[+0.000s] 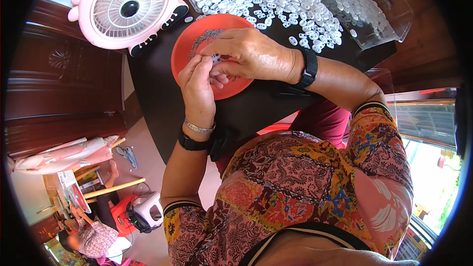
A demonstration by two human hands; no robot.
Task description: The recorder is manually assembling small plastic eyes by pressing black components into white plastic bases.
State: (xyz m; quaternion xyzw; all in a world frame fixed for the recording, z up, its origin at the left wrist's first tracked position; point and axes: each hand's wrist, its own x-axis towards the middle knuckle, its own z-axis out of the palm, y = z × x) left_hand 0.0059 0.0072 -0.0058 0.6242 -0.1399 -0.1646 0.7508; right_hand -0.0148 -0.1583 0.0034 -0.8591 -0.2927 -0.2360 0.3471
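Observation:
Over a round orange-red plate (180,64), my left hand (198,81) and my right hand (253,55) meet fingertip to fingertip. Between them is a small whitish plastic piece with dark spots (216,58), mostly covered by the fingers. Both hands are closed around it, the right coming in from the right side with its thumb and index finger pinched. Small grey pin-like parts (207,36) lie heaped in the plate just beyond my fingers. Several loose clear-white oval pieces with two holes (268,21) are spread on the dark table past the plate.
A pink animal-shaped fan (129,9) stands at the far left of the dark table (152,83). Clear plastic bins, one at the far right (389,24), hold more white pieces. Another person (98,236) sits at the lower left, near a grey-white stool-like object (148,212).

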